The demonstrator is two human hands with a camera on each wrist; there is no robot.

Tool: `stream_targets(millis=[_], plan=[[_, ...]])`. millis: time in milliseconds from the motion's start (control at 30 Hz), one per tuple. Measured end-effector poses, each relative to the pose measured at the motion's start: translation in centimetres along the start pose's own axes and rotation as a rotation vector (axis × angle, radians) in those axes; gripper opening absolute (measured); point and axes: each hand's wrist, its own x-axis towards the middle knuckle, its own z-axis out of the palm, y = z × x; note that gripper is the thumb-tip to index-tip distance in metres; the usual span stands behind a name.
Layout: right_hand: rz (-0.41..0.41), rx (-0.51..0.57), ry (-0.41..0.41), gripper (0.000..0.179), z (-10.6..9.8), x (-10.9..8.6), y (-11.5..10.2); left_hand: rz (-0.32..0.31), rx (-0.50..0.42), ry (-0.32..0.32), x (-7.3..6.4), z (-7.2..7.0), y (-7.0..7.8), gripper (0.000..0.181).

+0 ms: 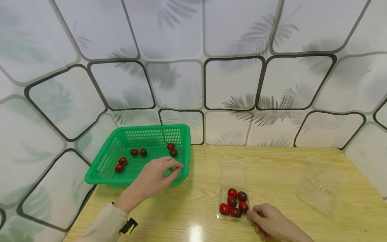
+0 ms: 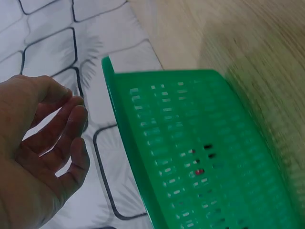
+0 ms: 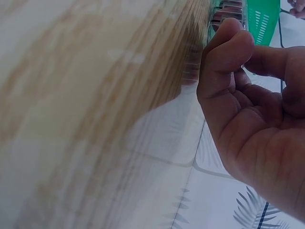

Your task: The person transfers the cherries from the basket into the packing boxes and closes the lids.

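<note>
Right hand (image 1: 269, 222), at five o'clock, pinched the clear box (image 1: 232, 174), likely steadying it; left hand (image 1: 155, 173), seven o'clock, curved loosely, empty.

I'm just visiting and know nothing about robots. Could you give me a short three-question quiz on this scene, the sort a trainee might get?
1. Count: how many cherries can be seen in the green basket?
2. True or false, of the left hand: it is gripping one of those cherries.
3. Short answer: at the edge of which thing is the right hand?

Key:
1. Six, lying in three pairs; the head view shows them best.
2. False; nothing shows between its fingers.
3. The clear box that has cherries in it.
</note>
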Motion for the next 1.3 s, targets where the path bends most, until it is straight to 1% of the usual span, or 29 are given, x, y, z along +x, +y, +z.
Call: stream_targets(millis=[67, 167, 300, 433, 533, 700, 900, 1133, 1300], plan=[[0.005, -0.002, 0.003, 0.036, 0.1, 0.0, 0.0, -0.040, 0.007, -0.006, -0.1, -0.3, -0.7, 0.014], [0.008, 0.005, 0.002, 0.036, 0.1, 0.0, -0.1, -0.107, 0.004, -0.032, -0.1, -0.9, -2.0, 0.014], [0.003, 0.001, 0.001, 0.037, 0.1, 0.1, -0.1, -0.197, 0.002, -0.059, 0.0, -1.6, -4.0, 0.014], [0.000, -0.007, 0.004, 0.038, 0.1, 0.2, -0.2, -0.286, -0.002, -0.081, -0.3, -2.2, -5.7, 0.016], [-0.007, -0.012, 0.007, 0.038, 0.1, 0.2, -0.3, -0.334, 0.005, -0.094, -0.6, -2.6, -6.7, 0.017], [-0.019, -0.007, -0.001, 0.038, 0.1, 0.2, -0.2, -0.397, 0.045, -0.128, -1.3, -3.2, -8.4, 0.021], [-0.012, -0.002, 0.001, 0.038, 0.1, 0.2, 0.0, -0.459, 0.085, -0.201, -2.0, -3.9, -10.2, 0.025], [-0.019, 0.005, -0.001, 0.038, 0.1, 0.2, 0.1, -0.498, 0.120, -0.263, -2.9, -4.7, -11.7, 0.029], [-0.011, 0.006, 0.001, 0.038, 0.1, 0.2, 0.1, -0.524, 0.101, -0.296, -3.4, -5.1, -12.6, 0.035]])
